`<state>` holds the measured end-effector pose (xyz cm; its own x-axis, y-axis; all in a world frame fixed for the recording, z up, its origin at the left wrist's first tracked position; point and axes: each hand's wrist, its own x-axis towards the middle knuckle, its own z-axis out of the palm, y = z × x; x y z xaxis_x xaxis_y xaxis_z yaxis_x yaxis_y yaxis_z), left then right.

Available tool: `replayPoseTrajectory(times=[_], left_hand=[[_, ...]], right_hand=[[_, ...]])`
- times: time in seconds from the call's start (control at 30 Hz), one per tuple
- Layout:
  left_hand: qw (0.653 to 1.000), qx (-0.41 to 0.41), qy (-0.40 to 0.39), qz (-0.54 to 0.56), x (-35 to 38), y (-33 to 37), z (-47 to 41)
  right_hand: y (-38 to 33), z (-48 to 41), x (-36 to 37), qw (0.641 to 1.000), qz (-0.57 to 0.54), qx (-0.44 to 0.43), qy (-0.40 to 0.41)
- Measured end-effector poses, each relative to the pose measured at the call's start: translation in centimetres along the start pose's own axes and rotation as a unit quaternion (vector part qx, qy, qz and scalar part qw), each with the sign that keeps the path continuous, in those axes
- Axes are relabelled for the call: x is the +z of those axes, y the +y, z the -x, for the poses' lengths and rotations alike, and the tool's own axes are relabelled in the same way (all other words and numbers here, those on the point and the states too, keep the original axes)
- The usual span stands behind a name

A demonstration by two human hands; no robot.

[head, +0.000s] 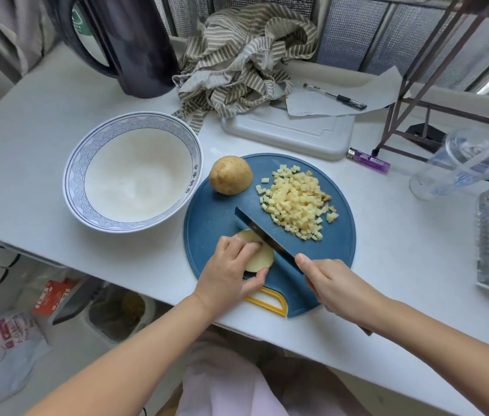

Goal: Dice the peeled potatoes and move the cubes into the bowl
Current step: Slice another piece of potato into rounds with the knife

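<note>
The light is soft, even daylight and seems to come from the far side. The white counter (27,145) is bright, without hard glare. Shadows under the bowl (87,163) and the knife (267,238) are faint. The centre is sharp. At the edges the wide lens bends lines, and the cup (459,163) looks smeared.

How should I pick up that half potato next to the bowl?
Come from above and wrap your grip over the half potato, fingers on its rounded sides. It seems to sit flat side down on the blue board, dome up, so the top and sides are free; the cubes lie to its right.
</note>
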<state>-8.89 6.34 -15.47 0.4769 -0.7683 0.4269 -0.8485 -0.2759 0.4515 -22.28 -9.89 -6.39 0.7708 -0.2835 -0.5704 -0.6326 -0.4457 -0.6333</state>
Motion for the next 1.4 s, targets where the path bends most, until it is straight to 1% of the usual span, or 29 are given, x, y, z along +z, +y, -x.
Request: replayPoseTrajectory(times=[0.2, 0.4, 0.77, 0.9, 1.07, 1.27, 1.4], left_hand=[[1.0, -0.009, -0.013, -0.011, 0.0, 0.0, 0.1], [1.0, -0.009, -0.023, -0.011, -0.5, 0.4, -0.1], [1.0, -0.003, -0.016, 0.007, -0.6, 0.5, -0.3], [1.0, -0.001, -0.02, 0.002, -0.6, 0.4, -0.3], [0.999, -0.011, -0.03, -0.001, -0.7, 0.4, -0.4], [0.999, -0.023, -0.033, 0.011, -0.6, 0.4, -0.4], [0.999, -0.028, -0.035, 0.015, -0.7, 0.4, -0.4]], right_hand=[[-0.2, 0.6, -0.1, 1.0, 0.008, -0.002, 0.008], [-0.7, 1.0, -0.4, 1.0, 0.01, 0.002, -0.003], [-1.4, 1.0, 0.2, 0.999, 0.024, 0.019, -0.021], [-1.8, 1.0, 0.7, 0.998, 0.06, 0.017, -0.017], [-2.3, 0.7, 0.5, 0.997, 0.079, 0.024, -0.011], [-2.3, -0.5, 0.8, 0.998, 0.054, 0.022, -0.005], [-1.4, -0.9, 1.2, 0.998, 0.068, 0.012, -0.008]])
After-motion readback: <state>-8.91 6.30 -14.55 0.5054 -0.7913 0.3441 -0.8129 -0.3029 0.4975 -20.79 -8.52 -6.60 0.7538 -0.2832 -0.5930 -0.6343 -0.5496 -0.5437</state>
